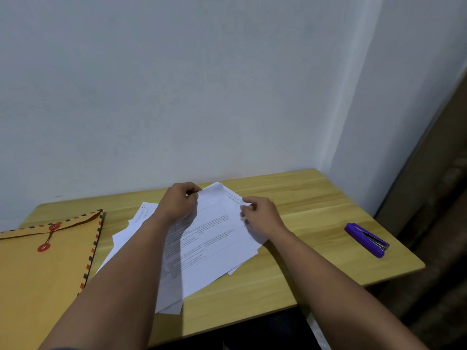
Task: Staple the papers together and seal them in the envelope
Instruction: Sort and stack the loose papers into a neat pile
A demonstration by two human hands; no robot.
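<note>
The wall [177,84] behind is pale and plain. The wooden table [316,198] stands against it, and it carries all the things of the task.

The brown envelope [38,274] lies at the left edge of the table, with its flap to the far side and a red string closure [49,236] on it. It looks closed, so I judge it is not yet used.

The papers [207,248] lie in the middle of the table as a loose pile, the sheets fanned out and not in line. The long axis of the pile runs slanted, from the near left to the far right.

The left hand [180,203] is at the far corner of the top sheet, and its curled fingers and thumb pinch that corner. The right hand [260,218] lies on the right side edge of the pile, the fingers bent at the paper edge; it seems to pinch the edge, but I cannot tell this for sure.

The purple stapler [366,239] lies near the right edge of the table, well apart from the pile. It lies to the right of the right hand, so this hand is the nearer one. I judge that the sheets first need to be squared and then the right hand can reach sideways for the stapler.
</note>
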